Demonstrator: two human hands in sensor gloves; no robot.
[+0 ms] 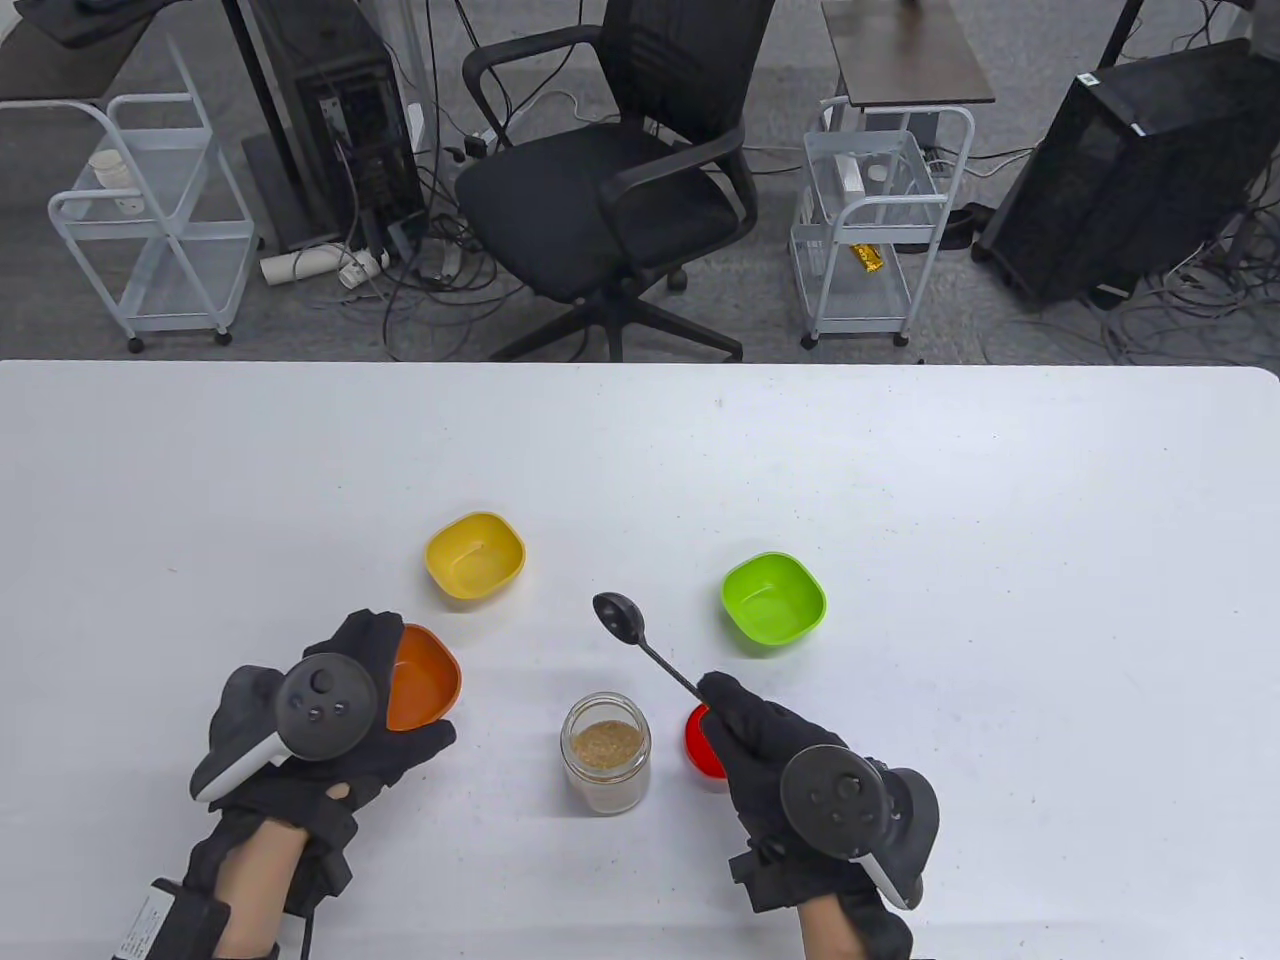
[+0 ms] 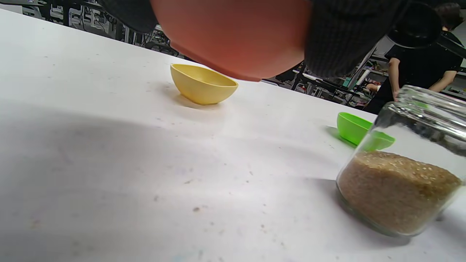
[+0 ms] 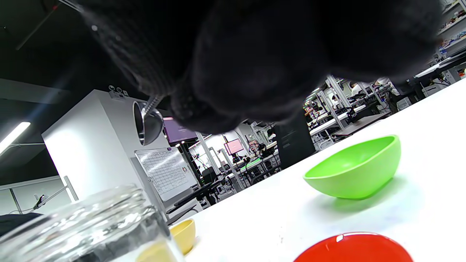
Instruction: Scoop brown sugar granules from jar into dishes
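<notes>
My left hand [image 1: 330, 725] is gripping the tilted orange bowl [image 1: 425, 678] lower left, my right hand [image 1: 790, 770] is pinching the spoon [image 1: 640, 640] above the white table [image 1: 900, 480]; office chair [image 1: 610, 180] sitting behind.

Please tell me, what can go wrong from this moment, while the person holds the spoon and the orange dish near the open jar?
1. The left hand holds the orange dish lifted and tilted; sugar spooned into it may slide out.
2. The open jar stands between both hands; the right hand, bringing the spoon down, might knock it over.
3. The red lid lies partly under the right hand and may get pushed.
</notes>
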